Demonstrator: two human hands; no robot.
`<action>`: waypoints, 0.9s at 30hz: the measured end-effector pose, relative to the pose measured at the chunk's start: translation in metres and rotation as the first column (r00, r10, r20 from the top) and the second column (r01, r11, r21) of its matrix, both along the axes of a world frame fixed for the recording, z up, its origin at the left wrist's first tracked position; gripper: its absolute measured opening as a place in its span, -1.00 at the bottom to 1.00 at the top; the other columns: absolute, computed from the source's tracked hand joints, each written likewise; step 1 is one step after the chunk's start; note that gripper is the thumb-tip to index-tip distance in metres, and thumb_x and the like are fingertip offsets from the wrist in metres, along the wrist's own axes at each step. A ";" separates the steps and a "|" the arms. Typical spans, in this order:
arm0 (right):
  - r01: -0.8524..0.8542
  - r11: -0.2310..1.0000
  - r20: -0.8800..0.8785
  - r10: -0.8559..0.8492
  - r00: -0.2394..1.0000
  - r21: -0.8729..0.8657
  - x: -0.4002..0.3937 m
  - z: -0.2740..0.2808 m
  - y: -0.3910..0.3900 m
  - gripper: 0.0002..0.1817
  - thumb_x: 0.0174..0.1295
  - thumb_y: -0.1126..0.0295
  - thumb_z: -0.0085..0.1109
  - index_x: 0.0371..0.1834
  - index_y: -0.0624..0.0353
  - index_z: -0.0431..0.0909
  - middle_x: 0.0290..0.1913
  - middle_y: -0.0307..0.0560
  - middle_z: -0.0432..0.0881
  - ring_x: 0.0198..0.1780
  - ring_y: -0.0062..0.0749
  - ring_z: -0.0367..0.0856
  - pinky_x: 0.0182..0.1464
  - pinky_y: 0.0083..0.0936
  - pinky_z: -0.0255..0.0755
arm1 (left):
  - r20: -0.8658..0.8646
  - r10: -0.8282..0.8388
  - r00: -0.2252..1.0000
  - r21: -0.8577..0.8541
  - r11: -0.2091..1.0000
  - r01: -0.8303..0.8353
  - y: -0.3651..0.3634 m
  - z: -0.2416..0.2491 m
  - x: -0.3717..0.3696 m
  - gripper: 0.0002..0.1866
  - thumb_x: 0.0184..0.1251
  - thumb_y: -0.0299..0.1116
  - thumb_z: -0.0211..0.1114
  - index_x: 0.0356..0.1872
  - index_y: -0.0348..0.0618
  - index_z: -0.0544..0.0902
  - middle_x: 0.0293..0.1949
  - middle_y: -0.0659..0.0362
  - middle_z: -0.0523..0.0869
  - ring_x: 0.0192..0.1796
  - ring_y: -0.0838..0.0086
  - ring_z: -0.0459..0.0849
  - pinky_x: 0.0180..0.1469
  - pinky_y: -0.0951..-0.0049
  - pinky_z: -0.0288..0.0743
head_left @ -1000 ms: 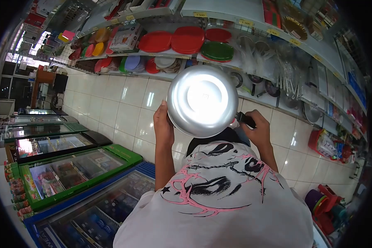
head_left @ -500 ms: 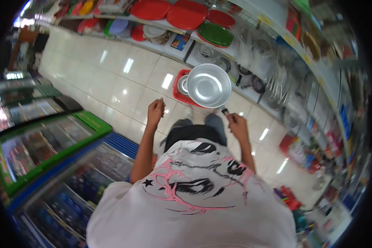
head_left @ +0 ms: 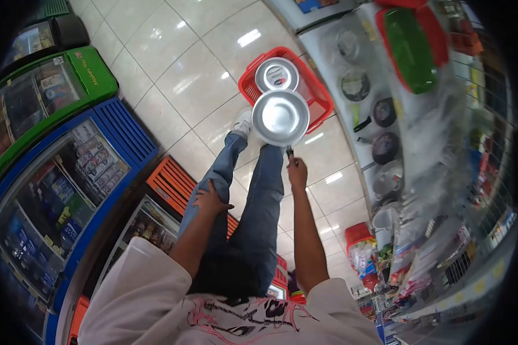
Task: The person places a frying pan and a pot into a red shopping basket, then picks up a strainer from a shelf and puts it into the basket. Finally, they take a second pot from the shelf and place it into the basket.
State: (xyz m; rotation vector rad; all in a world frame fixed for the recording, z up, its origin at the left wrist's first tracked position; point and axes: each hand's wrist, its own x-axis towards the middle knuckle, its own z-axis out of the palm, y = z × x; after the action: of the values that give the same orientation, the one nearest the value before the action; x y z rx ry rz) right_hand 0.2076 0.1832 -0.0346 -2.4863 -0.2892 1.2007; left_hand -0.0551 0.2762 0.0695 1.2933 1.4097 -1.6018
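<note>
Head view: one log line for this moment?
right hand: grips pan handle | pan: over red basket | left hand: on thigh

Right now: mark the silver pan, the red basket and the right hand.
silver pan (head_left: pixel 280 117), head view, middle of its shiny bowl.
red basket (head_left: pixel 319 99), head view, right rim.
right hand (head_left: pixel 296 171), head view, back of the hand gripping the pan's handle.

Bright overhead light – floor glare, fisheye edges blurred.
</note>
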 end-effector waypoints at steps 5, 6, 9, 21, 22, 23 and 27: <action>0.122 0.986 -0.108 -0.110 0.988 0.111 0.022 -0.098 0.072 -0.55 0.43 0.09 0.04 -0.46 0.28 0.52 -0.60 -0.17 0.49 -0.51 -0.46 0.46 -0.41 -0.43 0.32 | 0.028 0.086 0.996 0.171 0.981 -0.090 -0.027 -0.039 -0.004 0.38 -0.26 0.28 0.53 0.55 -0.10 -0.09 0.40 -0.31 0.25 0.26 -0.22 0.47 0.14 -0.04 0.49; 0.118 0.979 -0.051 -0.111 0.993 0.168 0.022 -0.131 0.076 -0.55 0.43 0.09 0.04 -0.44 0.29 0.53 -0.59 -0.17 0.50 -0.51 -0.46 0.47 -0.40 -0.43 0.34 | 0.036 0.110 0.993 0.195 0.974 -0.115 -0.028 -0.040 0.004 0.33 -0.23 0.26 0.52 0.53 -0.14 -0.04 0.36 -0.31 0.31 0.20 -0.14 0.56 0.11 0.09 0.54; 0.132 0.973 -0.043 -0.126 0.991 0.188 0.027 -0.174 0.091 -0.57 0.42 0.09 0.04 -0.38 0.30 0.57 -0.57 -0.17 0.53 -0.51 -0.47 0.49 -0.39 -0.44 0.36 | 0.027 0.022 0.999 0.261 0.965 -0.028 -0.042 -0.044 0.011 0.22 -0.16 0.24 0.48 0.49 -0.16 0.09 0.29 -0.24 0.41 0.12 -0.05 0.63 0.06 0.18 0.57; 0.093 0.994 -0.040 -0.091 0.995 0.064 0.031 -0.229 0.105 -0.56 0.37 0.04 0.03 -0.13 0.24 0.65 -0.25 0.18 0.70 -0.14 0.08 0.65 -0.06 -0.11 0.43 | 0.024 0.111 0.993 0.267 0.957 -0.114 -0.061 -0.053 0.019 0.13 -0.08 0.23 0.40 0.49 -0.15 0.12 0.35 -0.23 0.37 0.24 -0.13 0.53 0.17 0.14 0.54; 0.076 0.996 -0.032 -0.075 0.997 0.047 0.030 -0.232 0.105 -0.56 0.37 0.05 0.04 -0.12 0.25 0.65 -0.27 0.17 0.70 -0.17 0.00 0.66 -0.08 -0.16 0.44 | 0.023 0.113 0.993 0.265 0.957 -0.115 -0.060 -0.053 0.019 0.13 -0.08 0.23 0.40 0.49 -0.15 0.12 0.35 -0.23 0.37 0.24 -0.13 0.53 0.17 0.14 0.54; 0.074 0.996 -0.032 -0.073 0.997 0.044 0.031 -0.226 0.107 -0.56 0.37 0.05 0.04 -0.12 0.25 0.65 -0.27 0.17 0.70 -0.17 0.00 0.66 -0.08 -0.16 0.44 | 0.030 0.126 0.992 0.261 0.956 -0.130 -0.059 -0.052 0.019 0.13 -0.08 0.23 0.40 0.48 -0.15 0.11 0.35 -0.23 0.37 0.23 -0.14 0.53 0.17 0.14 0.54; 0.425 0.881 -0.337 -0.343 0.877 0.209 0.032 -0.194 0.096 -0.65 0.41 0.13 0.09 -0.26 0.23 0.62 -0.50 -0.23 0.55 -0.48 -0.61 0.45 -0.38 -0.60 0.31 | 0.032 0.175 0.984 0.246 0.953 -0.177 -0.054 -0.051 0.023 0.12 -0.07 0.20 0.41 0.49 -0.14 0.10 0.35 -0.23 0.36 0.26 -0.13 0.51 0.19 0.15 0.52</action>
State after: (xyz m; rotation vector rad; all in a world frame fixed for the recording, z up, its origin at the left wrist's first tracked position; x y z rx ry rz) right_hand 0.2394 0.2787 -0.2281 -1.9679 0.1154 1.2307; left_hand -0.0324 0.2221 0.0186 1.2700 1.7109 -1.3312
